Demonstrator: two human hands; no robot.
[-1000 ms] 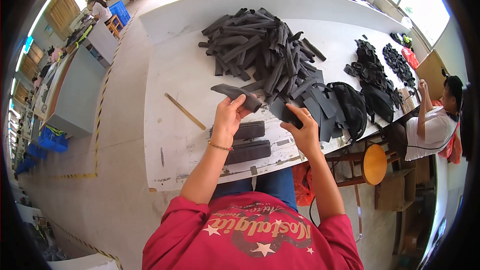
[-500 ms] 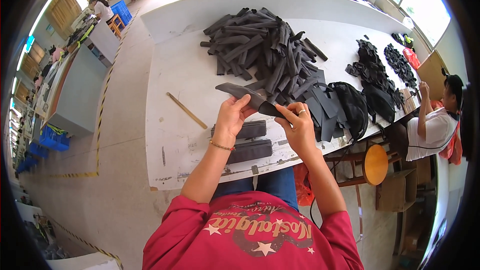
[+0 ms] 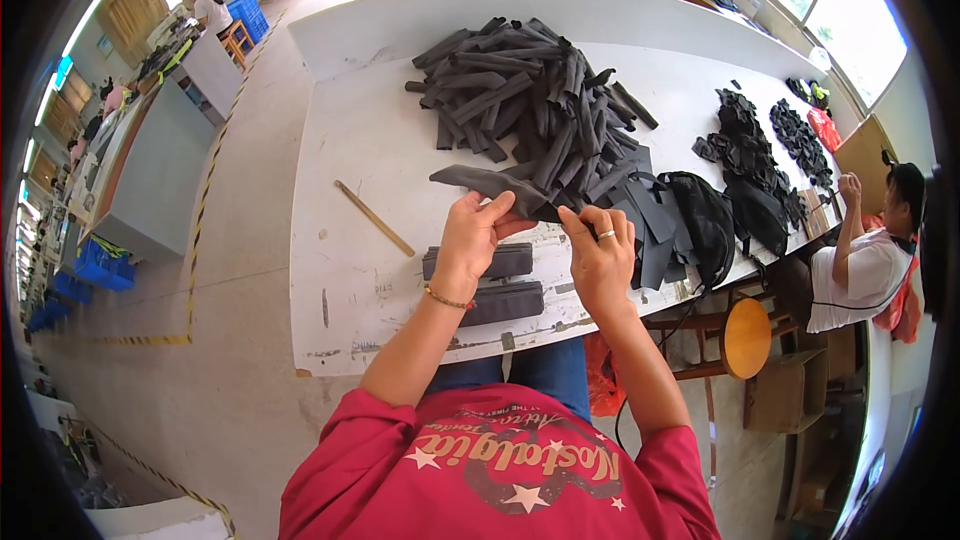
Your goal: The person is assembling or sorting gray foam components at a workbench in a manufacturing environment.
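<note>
Above the white table [image 3: 360, 140], left hand [image 3: 472, 235], right hand [image 3: 600, 255], both pinching dark strip [image 3: 490, 183]

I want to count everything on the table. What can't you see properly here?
- Dark strip, head view: its right end is hidden by the right hand.
- Left hand: its palm side is turned away, so the grip is unclear.
- Two stacked bundles: partly covered by the left forearm.
- Big pile: strips overlap, too many to count.
- Far right piles: small and bent by the fisheye edge.
</note>
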